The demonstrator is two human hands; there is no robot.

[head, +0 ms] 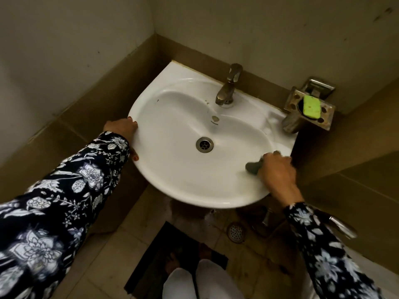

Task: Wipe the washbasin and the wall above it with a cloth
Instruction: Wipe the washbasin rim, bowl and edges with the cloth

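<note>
- Your cloth (254,167) is mostly hidden: only a small dark grey wad shows beyond your right hand (277,171), so its full size cannot be made out.
- Your right fingers are curled round that wad, gripping it and pressing it on the inner slope of the washbasin (172,117), near the right rim, to the right of the drain (204,144).
- Your left hand (123,131) grips the left rim of the washbasin; the thumb lies on top, while most of the fingers pass under the rim out of sight, with one red-painted fingertip showing below the edge.
- Both floral sleeves (71,190) run off the bottom edge of the view.
- The tap (228,87) stands at the back of the washbasin, spout pointing into the bowl.
- A metal soap dish (291,98) hangs on the wall (280,29) beyond the back right corner of the washbasin, holding a green soap bar (312,106).
- The floor beneath the washbasin is dim; a round floor grate (236,232) shows, and a metal fitting beside it is too dark to identify.
</note>
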